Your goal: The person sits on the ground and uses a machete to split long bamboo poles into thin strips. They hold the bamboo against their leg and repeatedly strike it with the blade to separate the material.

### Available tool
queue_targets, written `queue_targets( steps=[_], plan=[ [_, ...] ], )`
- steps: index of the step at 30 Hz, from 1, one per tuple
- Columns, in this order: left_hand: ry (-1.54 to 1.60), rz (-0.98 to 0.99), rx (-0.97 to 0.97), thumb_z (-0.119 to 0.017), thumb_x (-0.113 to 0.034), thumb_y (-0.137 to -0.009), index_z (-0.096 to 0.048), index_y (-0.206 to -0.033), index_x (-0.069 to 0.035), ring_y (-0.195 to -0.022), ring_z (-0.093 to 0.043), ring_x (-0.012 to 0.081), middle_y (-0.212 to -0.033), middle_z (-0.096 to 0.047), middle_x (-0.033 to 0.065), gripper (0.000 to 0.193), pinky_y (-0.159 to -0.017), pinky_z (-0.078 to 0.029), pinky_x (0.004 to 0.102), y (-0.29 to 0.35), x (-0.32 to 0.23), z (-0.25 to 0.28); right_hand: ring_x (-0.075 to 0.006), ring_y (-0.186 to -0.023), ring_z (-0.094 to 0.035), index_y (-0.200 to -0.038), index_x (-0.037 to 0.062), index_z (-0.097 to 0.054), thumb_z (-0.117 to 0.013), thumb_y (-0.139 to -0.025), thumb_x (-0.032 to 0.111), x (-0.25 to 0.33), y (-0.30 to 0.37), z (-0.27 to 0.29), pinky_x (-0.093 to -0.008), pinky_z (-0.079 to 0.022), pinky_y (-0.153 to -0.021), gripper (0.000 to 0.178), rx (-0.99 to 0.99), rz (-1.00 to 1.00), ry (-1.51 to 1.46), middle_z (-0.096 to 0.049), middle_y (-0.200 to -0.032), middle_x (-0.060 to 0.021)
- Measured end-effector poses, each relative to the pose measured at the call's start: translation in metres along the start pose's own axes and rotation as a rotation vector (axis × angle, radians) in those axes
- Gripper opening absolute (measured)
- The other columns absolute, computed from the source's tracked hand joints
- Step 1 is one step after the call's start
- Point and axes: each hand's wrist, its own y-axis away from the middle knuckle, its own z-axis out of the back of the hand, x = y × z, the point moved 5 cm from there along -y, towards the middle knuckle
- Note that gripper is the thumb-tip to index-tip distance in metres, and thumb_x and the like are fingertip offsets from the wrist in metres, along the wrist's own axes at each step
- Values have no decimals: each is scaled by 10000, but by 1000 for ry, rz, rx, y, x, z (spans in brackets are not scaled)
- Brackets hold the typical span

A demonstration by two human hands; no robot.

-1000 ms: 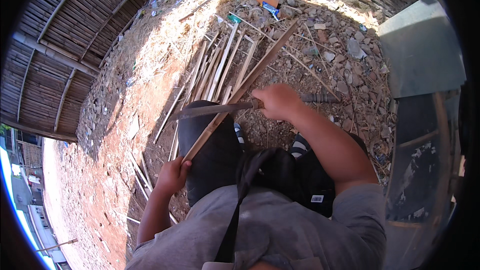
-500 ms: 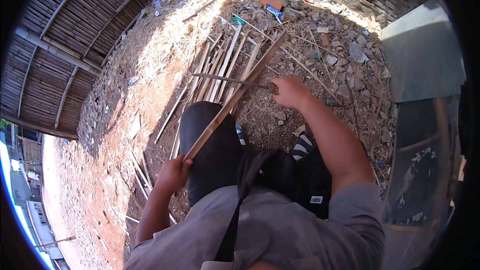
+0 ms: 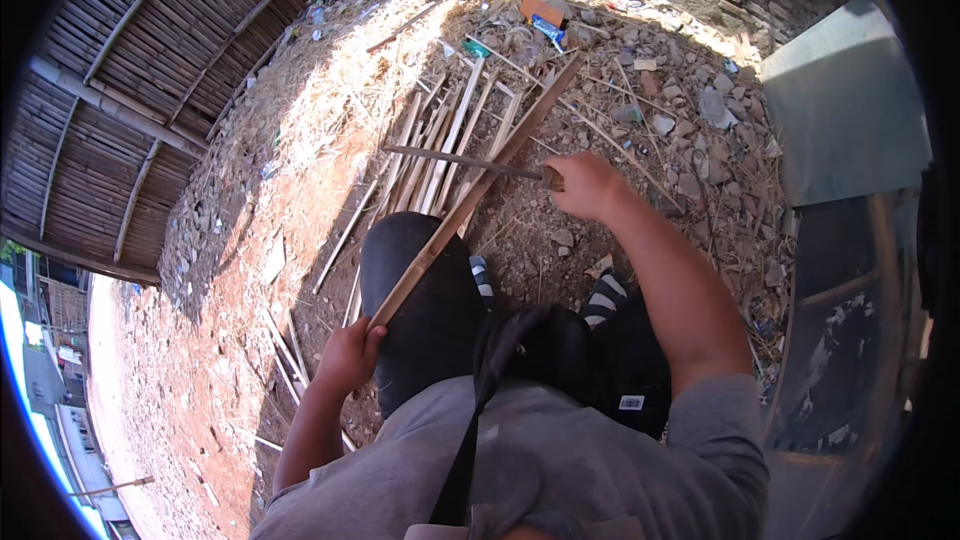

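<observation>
Ground (image 3: 235, 340): bare earth and rubble, sunlit toward nine o'clock, shaded toward three; twelve o'clock lies straight ahead.

Slatted wall (image 3: 90, 120): dark, with pale poles; ten o'clock.

Flat panel (image 3: 845, 115): grey-green, two o'clock.

Loose strips (image 3: 425, 155): long, pale, narrow, in a rough bundle on the ground; eleven o'clock.

Bamboo strip (image 3: 425, 260): one length, running from the hand at eight o'clock over the left knee (image 3: 420, 335) and out toward one o'clock. Position little altered over the past second.

Long-bladed tool (image 3: 450, 157): tip toward nine o'clock, blade crossing the strip beyond the knee. Changed: one second ago the blade lay nearer, over the knee; it now stands farther out, and has hardly moved in the last half second. Judged meaning for the work: the farther stretch is now in hand, well apart from the holding fingers. Whether the edge touches the strip cannot be told.

Right hand (image 3: 585, 186): two o'clock; fingers wrapped round the tool's handle.

Left hand (image 3: 352, 352): eight o'clock; thumb and fingers pinching the strip's near end.

Striped footwear (image 3: 605, 298): black and white, four o'clock.

Blue wrapper (image 3: 547, 30): between twelve and one.

Green scrap (image 3: 476, 48): twelve o'clock.
</observation>
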Motion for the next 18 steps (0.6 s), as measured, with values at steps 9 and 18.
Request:
queue_targets(
  steps=[9,18],
  plan=[
    [-14,-17,-61,-589,-313,-1001,-600,-878,-16,-708,-620,475,-691,-603,251,321,-628,-465,523,-4,-4,-2,-367,-904,-691,-1070,124,-651,-698,-821,216,-14,-12,15,-483,-559,-799,270,12,-73,-70,-700,-894,-136],
    [-39,-59,-102,-594,-298,-996,-587,-865,-19,-699,-622,475,-691,-607,249,308,-618,-466,532,2,-1,-2,-367,-913,-699,-1093,139,-648,-680,-819,195,74,22,16,-483,-563,-792,282,96,193,302,-715,-921,-144]
  ],
)
